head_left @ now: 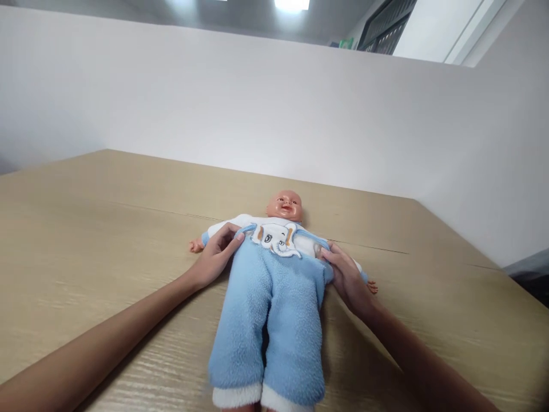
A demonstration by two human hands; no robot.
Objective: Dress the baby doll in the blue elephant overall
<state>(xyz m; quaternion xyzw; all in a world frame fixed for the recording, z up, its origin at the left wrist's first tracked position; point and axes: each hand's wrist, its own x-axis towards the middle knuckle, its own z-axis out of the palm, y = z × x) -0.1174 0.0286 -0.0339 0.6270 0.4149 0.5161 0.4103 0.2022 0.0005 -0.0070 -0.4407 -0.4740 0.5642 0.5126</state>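
Observation:
A baby doll [283, 205] lies on its back on the wooden table [107, 229], head away from me. It wears a white top with an elephant picture and fluffy blue trousers [270, 309] with white cuffs. My left hand [217, 254] pinches the trousers' waistband at the doll's right side, fingers closed on the fabric. My right hand [345, 274] grips the waistband at the other side, next to the doll's arm. Both of the doll's small hands stick out to the sides.
A plain white wall [274, 114] rises behind the table's far edge. The table's right edge [506, 269] runs diagonally, with dark floor beyond it. Ceiling lights and a dark cabinet show above the wall.

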